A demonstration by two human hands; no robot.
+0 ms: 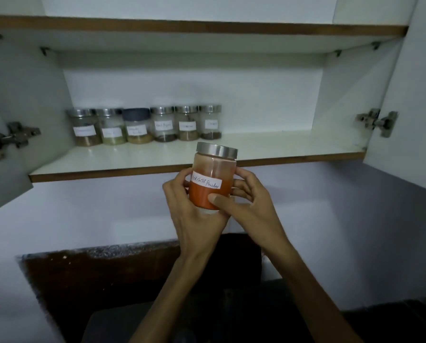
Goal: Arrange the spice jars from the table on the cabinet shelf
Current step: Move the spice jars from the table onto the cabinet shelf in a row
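Observation:
I hold a glass jar of red chilli powder with a steel lid and a white handwritten label, tilted slightly, just below the front edge of the cabinet shelf. My left hand wraps its left side and base. My right hand grips its right side, thumb across the front. Several labelled spice jars stand in a row at the back left of the shelf, most with steel lids, one with a dark lid.
Both cabinet doors hang open, left door and right door, with metal hinges inside. An upper shelf runs above. A white wall and a dark counter lie below.

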